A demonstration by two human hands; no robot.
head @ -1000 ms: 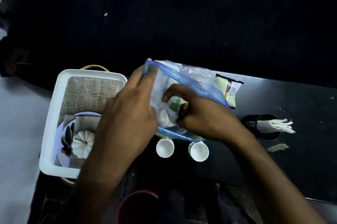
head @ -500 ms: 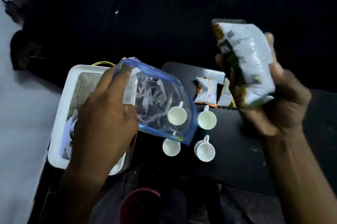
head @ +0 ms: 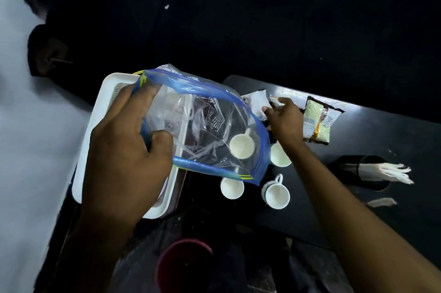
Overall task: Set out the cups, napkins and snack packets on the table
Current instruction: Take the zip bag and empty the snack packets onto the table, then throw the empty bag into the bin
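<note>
My left hand point(head: 128, 149) grips a clear zip bag point(head: 205, 125) with a blue edge and holds it up over the table's left end. Several white cups stand on the black table point(head: 386, 135): one cup point(head: 241, 146) shows through the bag, another point(head: 279, 156) beside it, and two nearer ones point(head: 232, 187) point(head: 276, 193). My right hand point(head: 282, 118) reaches to the far edge, fingers apart, between a white snack packet point(head: 255, 101) and a yellow-brown snack packet point(head: 317, 123) lying flat. I see no napkins.
A white tray point(head: 100, 123) sits at the left, partly under my left hand. A black holder point(head: 365, 166) with white plastic cutlery lies at the right, a pale scrap point(head: 381, 202) near it. A dark red bowl point(head: 185, 266) is below the table edge.
My right hand pulled a snack packet out of the bag, lifted it, then set it down at the table's far edge and let go. The left hand keeps the bag raised.
</note>
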